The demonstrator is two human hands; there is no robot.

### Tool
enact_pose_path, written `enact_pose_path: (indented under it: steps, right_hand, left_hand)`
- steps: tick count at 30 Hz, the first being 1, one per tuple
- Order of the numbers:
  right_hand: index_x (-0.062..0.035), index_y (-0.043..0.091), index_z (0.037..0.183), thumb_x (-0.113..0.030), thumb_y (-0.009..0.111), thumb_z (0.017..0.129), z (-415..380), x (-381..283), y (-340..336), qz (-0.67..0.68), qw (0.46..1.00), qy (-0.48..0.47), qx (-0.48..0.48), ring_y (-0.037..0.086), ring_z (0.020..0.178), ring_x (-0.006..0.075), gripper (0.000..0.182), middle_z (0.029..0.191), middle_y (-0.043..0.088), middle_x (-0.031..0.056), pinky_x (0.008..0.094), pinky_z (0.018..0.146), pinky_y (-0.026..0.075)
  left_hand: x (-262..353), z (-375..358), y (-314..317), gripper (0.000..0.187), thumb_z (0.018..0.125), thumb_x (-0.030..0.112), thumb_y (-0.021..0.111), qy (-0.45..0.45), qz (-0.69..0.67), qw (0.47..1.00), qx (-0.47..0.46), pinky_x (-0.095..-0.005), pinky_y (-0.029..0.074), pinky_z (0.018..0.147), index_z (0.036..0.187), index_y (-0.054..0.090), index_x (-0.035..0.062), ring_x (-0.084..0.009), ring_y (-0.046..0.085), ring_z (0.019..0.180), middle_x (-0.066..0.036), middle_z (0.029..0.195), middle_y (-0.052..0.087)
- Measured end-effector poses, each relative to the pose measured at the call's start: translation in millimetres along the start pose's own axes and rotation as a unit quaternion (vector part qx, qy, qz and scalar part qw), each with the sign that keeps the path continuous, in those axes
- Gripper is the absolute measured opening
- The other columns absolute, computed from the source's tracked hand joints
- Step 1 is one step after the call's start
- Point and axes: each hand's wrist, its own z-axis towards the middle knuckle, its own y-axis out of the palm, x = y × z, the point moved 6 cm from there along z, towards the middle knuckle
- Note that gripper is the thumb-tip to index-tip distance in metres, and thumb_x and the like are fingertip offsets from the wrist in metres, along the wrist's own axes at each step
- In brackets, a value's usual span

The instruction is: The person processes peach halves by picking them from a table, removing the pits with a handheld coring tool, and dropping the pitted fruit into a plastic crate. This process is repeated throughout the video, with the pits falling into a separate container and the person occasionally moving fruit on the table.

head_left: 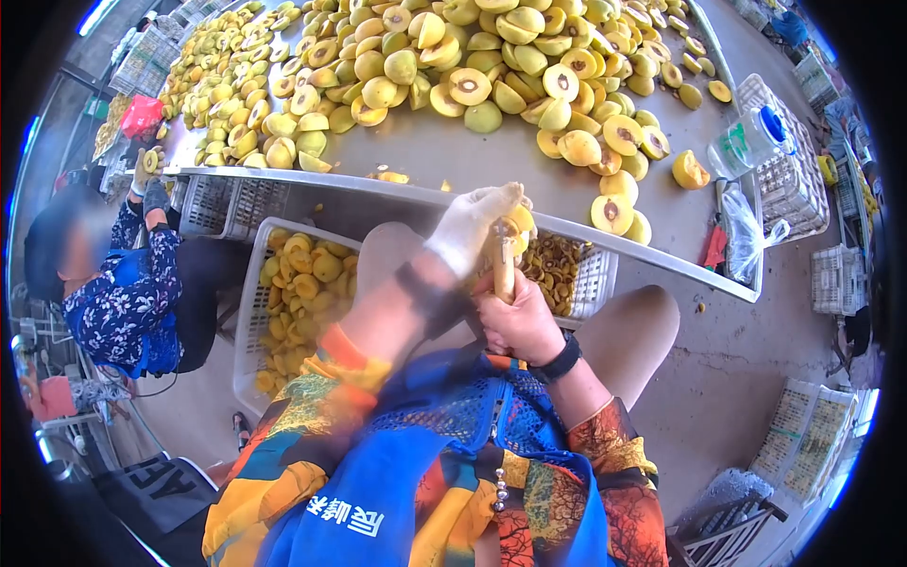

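Over the near edge of the metal table (411, 156), seen from the head, the gloved left hand (470, 227) grips one fruit half (521, 223); the right hand (520, 323) clasps one tool (505, 271) against it. Working the flesh seems underway, calling for steady pressure. Two filled baskets (248, 321) stand below; tabletop halves (470, 86) defy counting.

The metal surface (416, 151), bordered by a raised rim (680, 267), stands over a grey, finely cracked concrete floor (727, 331), with white plastic crates (803, 439) positioned along the right side, a dark slatted frame (732, 539) at lower right, and bright strip lighting (97, 16) at upper left.
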Motion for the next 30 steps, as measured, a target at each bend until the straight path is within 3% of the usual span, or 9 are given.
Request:
enact_pose_path:
  steps: [9, 14, 18, 20, 21, 22, 24, 27, 30]
  right_hand:
    - [-0.0083, 0.048, 0.099, -0.006, 0.05, 0.087, -8.3, -0.4, 10.1, 0.279, 0.945, 0.083, -0.151, 0.027, 0.035, 0.0044, 0.013, 0.053, 0.033, -0.004, 0.0207, 0.032, 0.024]
    - [-0.0082, 0.048, 0.101, -0.007, 0.052, 0.087, -15.9, -6.9, 20.3, 0.258, 0.93, 0.009, -0.261, 0.03, 0.033, 0.0045, 0.015, 0.052, 0.035, -0.0034, 0.0211, 0.031, 0.027]
    - [-0.0064, 0.051, 0.098, -0.011, 0.057, 0.085, -4.2, -0.3, -1.8, 0.039, 0.993, -0.04, -0.102, 0.039, 0.036, 0.009, 0.015, 0.055, 0.045, 0.0, 0.0232, 0.035, 0.034]
    - [-0.0043, 0.052, 0.095, -0.016, 0.062, 0.082, 8.4, 6.5, -19.8, -0.223, 0.964, -0.143, 0.021, 0.05, 0.04, 0.0161, 0.021, 0.058, 0.054, 0.0052, 0.0281, 0.039, 0.041]
    - [-0.0011, 0.053, 0.091, -0.025, 0.067, 0.076, 13.9, 12.5, -28.9, -0.388, 0.901, -0.174, 0.081, 0.061, 0.058, 0.0313, 0.032, 0.067, 0.061, 0.0166, 0.036, 0.055, 0.049]
    - [0.0002, 0.053, 0.091, -0.028, 0.067, 0.073, 16.3, 17.8, -32.9, -0.474, 0.874, -0.063, 0.085, 0.06, 0.073, 0.0406, 0.036, 0.074, 0.061, 0.0235, 0.0411, 0.066, 0.049]
    - [0.0002, 0.053, 0.088, -0.028, 0.065, 0.074, 15.1, 20.0, -38.1, -0.458, 0.879, -0.084, 0.102, 0.059, 0.073, 0.0418, 0.033, 0.073, 0.06, 0.0243, 0.0412, 0.065, 0.049]
    - [0.0004, 0.055, 0.091, -0.024, 0.065, 0.075, 5.3, 4.7, -40.3, -0.374, 0.907, -0.107, 0.159, 0.061, 0.072, 0.0392, 0.031, 0.072, 0.06, 0.0229, 0.0403, 0.063, 0.048]
    - [-0.0009, 0.056, 0.095, -0.02, 0.065, 0.077, -3.9, -7.7, -54.0, -0.314, 0.904, -0.148, 0.251, 0.061, 0.061, 0.0244, 0.028, 0.065, 0.059, 0.0126, 0.0335, 0.057, 0.047]
  left_hand:
    - [5.7, -1.0, 0.6, 0.027, 0.086, 0.029, 0.06, 0.083, 0.044, 0.99, 0.101, -0.0294, 0.045, 0.046, 0.087, 0.057, 0.0021, -0.0184, 0.055, 0.053, -0.009, 0.067, 0.059]
    - [-6.6, 22.3, -53.2, 0.038, 0.087, 0.042, 0.054, 0.022, -0.277, 0.94, 0.198, -0.0275, 0.044, 0.042, 0.084, 0.054, 0.004, -0.019, 0.056, 0.056, -0.009, 0.071, 0.059]
    - [47.9, -21.8, -128.0, 0.039, 0.087, 0.047, 0.05, 0.047, -0.114, 0.983, 0.134, -0.0263, 0.044, 0.042, 0.088, 0.056, 0.0083, -0.0216, 0.058, 0.059, -0.009, 0.073, 0.06]
    - [66.9, -68.2, -150.9, 0.04, 0.087, 0.048, 0.051, 0.131, -0.055, 0.95, 0.278, -0.0272, 0.046, 0.044, 0.093, 0.058, 0.009, -0.0228, 0.06, 0.061, -0.01, 0.075, 0.061]
    - [71.8, -89.3, -172.7, 0.041, 0.086, 0.047, 0.053, 0.124, 0.12, 0.927, 0.332, -0.0287, 0.048, 0.049, 0.095, 0.06, 0.0076, -0.0239, 0.061, 0.064, -0.011, 0.078, 0.063]
    - [76.4, -105.8, -196.7, 0.042, 0.085, 0.045, 0.055, 0.118, 0.288, 0.874, 0.372, -0.0303, 0.05, 0.054, 0.098, 0.062, 0.0061, -0.0249, 0.062, 0.066, -0.013, 0.081, 0.064]
    - [87.4, -124.4, -210.5, 0.043, 0.081, 0.038, 0.062, 0.089, 0.759, 0.551, 0.336, -0.0306, 0.051, 0.069, 0.101, 0.063, 0.0005, -0.0242, 0.064, 0.077, -0.015, 0.089, 0.065]
    - [99.1, -120.3, -164.9, 0.037, 0.078, 0.024, 0.068, 0.156, 0.543, 0.732, 0.38, -0.0281, 0.048, 0.081, 0.101, 0.063, -0.0035, -0.0162, 0.062, 0.09, -0.014, 0.098, 0.065]
    - [96.0, -62.9, -84.0, 0.026, 0.077, 0.026, 0.067, 0.3, 0.616, 0.678, 0.266, -0.0306, 0.05, 0.073, 0.095, 0.066, 0.0067, -0.0231, 0.064, 0.083, -0.01, 0.093, 0.066]
